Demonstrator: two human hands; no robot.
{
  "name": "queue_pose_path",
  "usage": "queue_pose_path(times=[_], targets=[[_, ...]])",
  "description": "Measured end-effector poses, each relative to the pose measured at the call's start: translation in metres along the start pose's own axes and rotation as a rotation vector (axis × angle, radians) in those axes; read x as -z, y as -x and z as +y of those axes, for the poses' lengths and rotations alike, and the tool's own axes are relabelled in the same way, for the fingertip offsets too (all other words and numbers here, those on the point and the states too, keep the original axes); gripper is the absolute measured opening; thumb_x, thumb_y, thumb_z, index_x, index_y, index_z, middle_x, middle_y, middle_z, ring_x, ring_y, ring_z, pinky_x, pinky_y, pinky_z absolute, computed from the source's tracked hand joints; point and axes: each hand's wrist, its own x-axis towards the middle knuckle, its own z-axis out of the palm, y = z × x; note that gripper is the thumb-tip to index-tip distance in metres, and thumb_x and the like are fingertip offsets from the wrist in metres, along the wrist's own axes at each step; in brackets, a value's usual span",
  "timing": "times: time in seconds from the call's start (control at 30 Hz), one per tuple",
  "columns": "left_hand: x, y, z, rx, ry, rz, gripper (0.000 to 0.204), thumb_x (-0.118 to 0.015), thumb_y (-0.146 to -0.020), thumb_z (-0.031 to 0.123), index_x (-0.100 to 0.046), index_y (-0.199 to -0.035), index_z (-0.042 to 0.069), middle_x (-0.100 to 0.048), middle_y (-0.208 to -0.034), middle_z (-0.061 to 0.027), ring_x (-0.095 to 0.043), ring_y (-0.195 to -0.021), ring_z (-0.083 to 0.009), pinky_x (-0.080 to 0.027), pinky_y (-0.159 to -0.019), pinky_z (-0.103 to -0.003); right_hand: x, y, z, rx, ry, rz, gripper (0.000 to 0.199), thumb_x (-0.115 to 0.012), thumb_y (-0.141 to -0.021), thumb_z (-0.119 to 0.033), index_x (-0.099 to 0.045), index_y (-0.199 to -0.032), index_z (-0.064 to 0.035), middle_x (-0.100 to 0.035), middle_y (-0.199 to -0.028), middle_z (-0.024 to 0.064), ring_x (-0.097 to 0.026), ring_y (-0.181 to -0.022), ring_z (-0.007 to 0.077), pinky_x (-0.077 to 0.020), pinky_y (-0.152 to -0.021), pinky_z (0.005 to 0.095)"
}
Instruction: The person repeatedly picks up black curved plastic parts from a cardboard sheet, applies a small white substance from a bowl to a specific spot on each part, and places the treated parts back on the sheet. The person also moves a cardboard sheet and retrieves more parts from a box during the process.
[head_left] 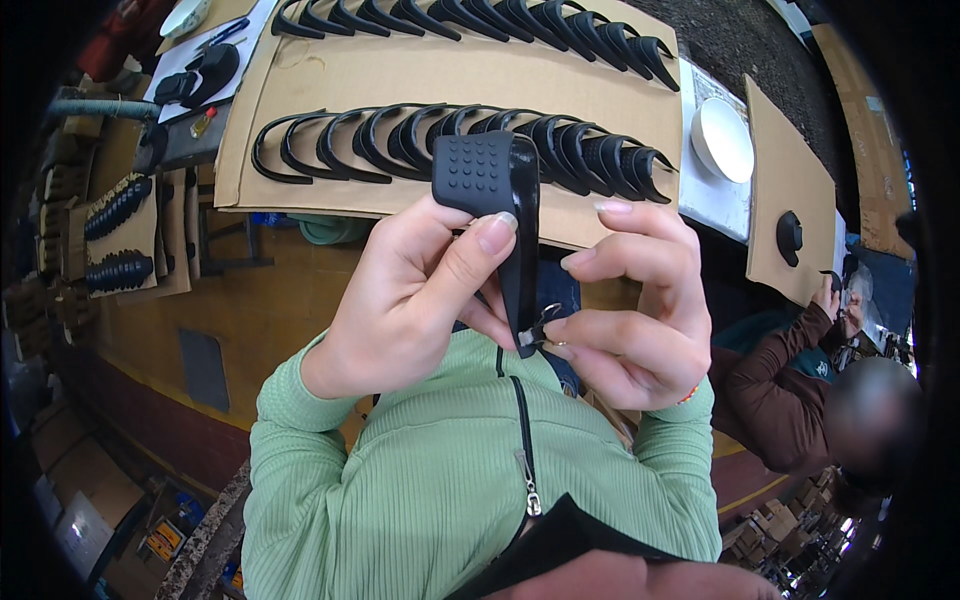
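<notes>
Your left hand grips the black part, presumably to steady it, while your right hand pinches a small metal fitting (partly hidden) at its near end.

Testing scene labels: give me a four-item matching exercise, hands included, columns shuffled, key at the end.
Column one
1. Left hand
2. Right hand
3. Zip-front top
4. Two rows of curved black pieces

Column two
A. Pale green and ribbed
B. Lying on the cardboard sheet
C. Fingertips by the small silvery part at the held piece's narrow end
D. Gripping the held piece, thumb just below its dotted pad

Pairs: 1-D, 2-C, 3-A, 4-B
</notes>
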Motion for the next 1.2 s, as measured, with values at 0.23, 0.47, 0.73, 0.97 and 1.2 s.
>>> queue_pose_path(times=[0.23, 0.47, 0.73, 0.97, 1.2], targets=[[0.003, -0.001, 0.002, -0.022, -0.011, 0.008, 0.026, -0.045, -0.098, 0.021, -0.050, -0.107, -0.002, -0.063, -0.084, -0.0093, -0.064, -0.066, -0.0129, -0.056, -0.053, -0.023, -0.002, 0.003, 0.000, 0.097, 0.045, 0.010, 0.020, -0.077, -0.055, -0.017, -0.069, -0.073, -0.0159, -0.058, -0.101, 0.0077, -0.048, -0.111, 0.0337, -0.0399, -0.090, 0.0464], [0.017, -0.002, -0.005, -0.111, 0.069, -0.099, 0.023, -0.046, -0.097, 0.016, -0.052, -0.108, -0.004, -0.062, -0.084, -0.0090, -0.064, -0.067, -0.0140, -0.054, -0.059, -0.025, -0.005, 0.001, 0.010, -0.042, -0.341, 0.214, 0.024, -0.077, -0.058, -0.003, -0.071, -0.081, -0.0084, -0.057, -0.095, 0.0115, -0.055, -0.097, 0.0300, -0.0471, -0.085, 0.0391], [0.030, -0.007, -0.017, -0.165, 0.221, -0.319, 0.027, -0.048, -0.096, 0.017, -0.052, -0.113, -0.004, -0.062, -0.092, -0.0092, -0.064, -0.073, -0.0135, -0.054, -0.063, -0.025, -0.029, -0.018, 0.021, -0.225, -0.414, 0.572, 0.019, -0.073, -0.071, 0.007, -0.067, -0.089, 0.0018, -0.057, -0.081, 0.0068, -0.053, -0.067, 0.0108, -0.0431, -0.057, 0.0216], [0.032, -0.011, -0.018, -0.184, 0.466, -0.295, 0.029, -0.046, -0.097, 0.017, -0.051, -0.114, -0.004, -0.062, -0.096, -0.0113, -0.063, -0.080, -0.0140, -0.054, -0.068, -0.026, -0.030, -0.024, 0.013, 0.125, -0.356, 0.278, 0.023, -0.078, -0.063, 0.000, -0.071, -0.085, -0.0053, -0.051, -0.074, 0.0032, -0.051, -0.063, 0.0144, -0.0397, -0.052, 0.0240], [0.051, -0.015, -0.019, -0.271, 0.544, -0.254, 0.025, -0.049, -0.094, 0.015, -0.048, -0.106, -0.007, -0.053, -0.090, -0.0111, -0.056, -0.071, -0.0161, -0.052, -0.057, -0.029, -0.042, -0.017, 0.006, 0.266, -0.458, 0.073, 0.019, -0.071, -0.061, -0.005, -0.070, -0.080, -0.0057, -0.054, -0.077, 0.0042, -0.054, -0.067, 0.0193, -0.0417, -0.056, 0.0289]])
